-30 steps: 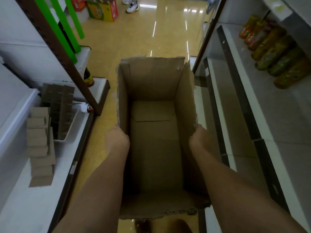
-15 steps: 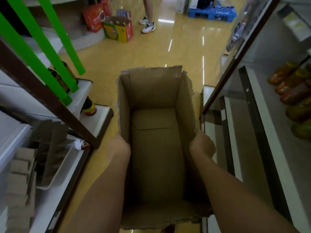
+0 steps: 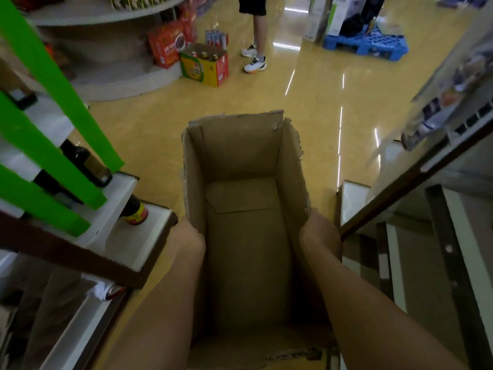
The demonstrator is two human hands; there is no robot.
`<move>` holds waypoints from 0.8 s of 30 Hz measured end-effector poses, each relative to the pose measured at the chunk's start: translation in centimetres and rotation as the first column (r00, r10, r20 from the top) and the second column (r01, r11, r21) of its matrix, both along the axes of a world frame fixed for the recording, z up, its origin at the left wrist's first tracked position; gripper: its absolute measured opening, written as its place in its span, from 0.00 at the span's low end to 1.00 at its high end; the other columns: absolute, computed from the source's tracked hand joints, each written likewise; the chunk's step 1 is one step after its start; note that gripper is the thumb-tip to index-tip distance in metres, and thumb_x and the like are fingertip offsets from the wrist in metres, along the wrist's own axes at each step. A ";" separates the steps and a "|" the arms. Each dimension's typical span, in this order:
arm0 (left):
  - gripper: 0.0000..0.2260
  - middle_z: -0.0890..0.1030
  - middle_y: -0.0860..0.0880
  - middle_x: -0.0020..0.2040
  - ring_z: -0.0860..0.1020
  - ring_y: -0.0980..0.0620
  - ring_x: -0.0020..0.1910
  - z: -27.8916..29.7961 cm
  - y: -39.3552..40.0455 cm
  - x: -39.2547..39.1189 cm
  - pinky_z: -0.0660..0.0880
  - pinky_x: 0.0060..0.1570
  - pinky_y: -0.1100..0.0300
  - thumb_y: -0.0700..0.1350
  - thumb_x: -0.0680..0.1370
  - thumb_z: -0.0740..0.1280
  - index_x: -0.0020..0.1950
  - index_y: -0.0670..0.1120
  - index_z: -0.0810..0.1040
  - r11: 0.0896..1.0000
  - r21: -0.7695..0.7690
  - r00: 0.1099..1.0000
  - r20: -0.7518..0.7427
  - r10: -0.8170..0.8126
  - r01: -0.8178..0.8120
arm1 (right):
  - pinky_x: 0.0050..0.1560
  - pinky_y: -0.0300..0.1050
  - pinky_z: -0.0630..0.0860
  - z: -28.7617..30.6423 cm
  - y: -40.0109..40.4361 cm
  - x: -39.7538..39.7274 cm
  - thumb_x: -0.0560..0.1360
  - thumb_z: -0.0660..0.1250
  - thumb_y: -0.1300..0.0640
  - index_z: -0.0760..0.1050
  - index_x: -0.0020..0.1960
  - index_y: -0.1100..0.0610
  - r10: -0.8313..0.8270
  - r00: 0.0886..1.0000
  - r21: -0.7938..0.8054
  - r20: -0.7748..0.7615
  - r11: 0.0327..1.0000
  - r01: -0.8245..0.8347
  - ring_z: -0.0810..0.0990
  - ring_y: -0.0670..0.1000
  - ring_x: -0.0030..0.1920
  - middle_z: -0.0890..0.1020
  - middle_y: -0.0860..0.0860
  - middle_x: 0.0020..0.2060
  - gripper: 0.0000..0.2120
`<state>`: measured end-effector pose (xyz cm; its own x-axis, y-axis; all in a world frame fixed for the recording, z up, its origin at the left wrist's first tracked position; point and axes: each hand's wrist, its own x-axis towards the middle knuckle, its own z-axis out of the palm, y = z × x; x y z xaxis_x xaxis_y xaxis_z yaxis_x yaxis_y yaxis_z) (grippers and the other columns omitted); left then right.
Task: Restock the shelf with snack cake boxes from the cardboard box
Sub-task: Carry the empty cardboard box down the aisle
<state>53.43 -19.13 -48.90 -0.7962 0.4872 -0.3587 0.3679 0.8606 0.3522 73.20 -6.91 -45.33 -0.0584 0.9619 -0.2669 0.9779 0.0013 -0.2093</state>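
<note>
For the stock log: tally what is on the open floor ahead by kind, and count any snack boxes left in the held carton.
Snack cake boxes in the brown cardboard carton: 0
Yellow-and-red bottle crate: 1
Red printed carton: 1
Blue plastic pallet: 1
Total: 3

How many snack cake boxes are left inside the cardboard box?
0. The cardboard box, gripped by the left hand and right hand, shows only bare cardboard inside.
</note>
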 end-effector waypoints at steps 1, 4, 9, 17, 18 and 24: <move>0.15 0.78 0.39 0.60 0.77 0.41 0.58 -0.3 2.2 -1.6 0.73 0.49 0.54 0.41 0.80 0.62 0.66 0.39 0.71 1.000 -0.013 1.000 -0.010 0.002 -0.002 | 0.42 0.44 0.67 -0.2 2.4 -1.6 0.80 0.57 0.62 0.70 0.62 0.55 0.005 1.000 -0.003 0.000 1.000 -0.005 0.76 0.52 0.50 0.77 0.54 0.51 0.12; 0.14 0.79 0.38 0.58 0.78 0.41 0.57 -0.8 6.9 -5.1 0.72 0.47 0.55 0.43 0.81 0.62 0.62 0.37 0.72 0.997 -0.079 0.999 -0.043 -0.003 0.000 | 0.41 0.44 0.70 -1.1 8.1 -5.3 0.81 0.57 0.61 0.72 0.59 0.55 0.021 0.999 0.019 -0.033 1.000 -0.021 0.76 0.51 0.46 0.75 0.52 0.45 0.10; 0.13 0.78 0.36 0.58 0.76 0.38 0.58 -0.9 13.9 -9.8 0.69 0.45 0.54 0.42 0.81 0.62 0.61 0.35 0.72 0.996 -0.036 0.996 -0.051 0.074 -0.076 | 0.47 0.48 0.75 -1.2 16.1 -10.6 0.80 0.57 0.61 0.73 0.58 0.55 0.058 0.996 0.039 -0.066 0.998 -0.055 0.79 0.54 0.49 0.79 0.54 0.48 0.09; 0.13 0.77 0.37 0.59 0.76 0.39 0.59 -1.2 26.0 -16.0 0.72 0.50 0.54 0.40 0.80 0.63 0.62 0.35 0.72 0.982 0.051 0.983 0.004 0.184 -0.184 | 0.41 0.46 0.70 -2.2 30.4 -18.5 0.80 0.54 0.62 0.72 0.58 0.55 0.155 0.988 0.062 -0.007 0.986 -0.154 0.78 0.56 0.48 0.79 0.54 0.48 0.11; 0.12 0.78 0.37 0.58 0.77 0.40 0.58 -1.4 27.4 -16.6 0.71 0.48 0.54 0.40 0.80 0.63 0.61 0.36 0.73 0.978 0.055 0.980 0.014 0.200 -0.200 | 0.41 0.46 0.69 -2.3 32.0 -19.4 0.80 0.53 0.63 0.72 0.58 0.56 0.172 0.985 0.060 0.006 0.983 -0.172 0.79 0.56 0.50 0.79 0.55 0.50 0.12; 0.10 0.78 0.39 0.56 0.77 0.42 0.55 -0.9 35.9 -21.1 0.68 0.43 0.57 0.40 0.80 0.62 0.60 0.37 0.73 0.924 0.040 0.925 0.026 0.379 -0.380 | 0.40 0.45 0.67 -2.0 42.5 -26.8 0.79 0.52 0.63 0.72 0.56 0.55 0.325 0.946 0.065 -0.002 0.944 -0.324 0.79 0.58 0.50 0.80 0.55 0.49 0.12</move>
